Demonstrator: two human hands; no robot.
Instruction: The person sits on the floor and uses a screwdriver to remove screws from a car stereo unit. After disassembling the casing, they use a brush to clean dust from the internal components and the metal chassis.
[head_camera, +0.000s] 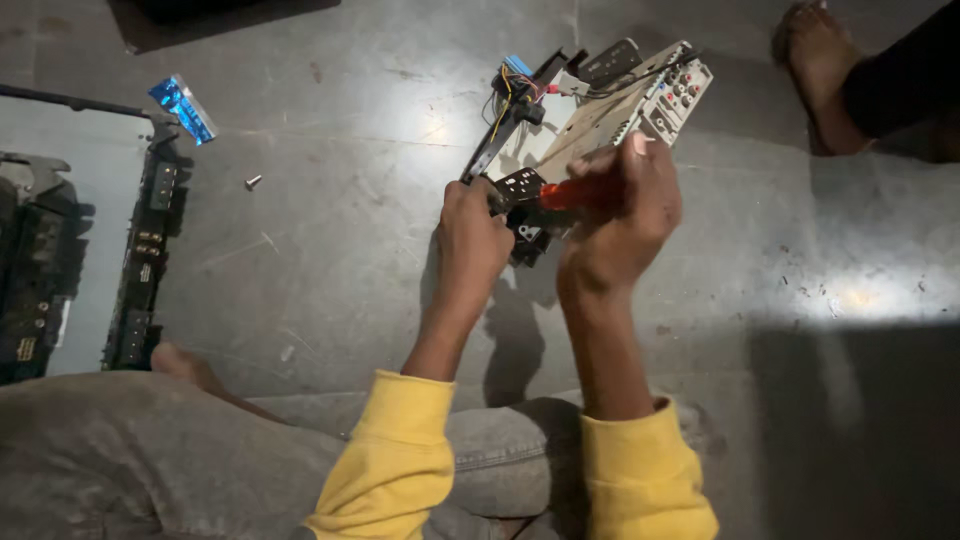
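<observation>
On a scuffed grey floor, the left hand grips a stereo chassis; right hand fingers curl around a red-handled screwdriver. A screw lies nearby.

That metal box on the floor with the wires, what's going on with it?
A person sitting on the grey floor steadies a metal electronics chassis with the left hand while the right hand grips a red-handled tool against its near end. A loose screw and a black panel lie to the left. Another person's foot rests nearby.
</observation>
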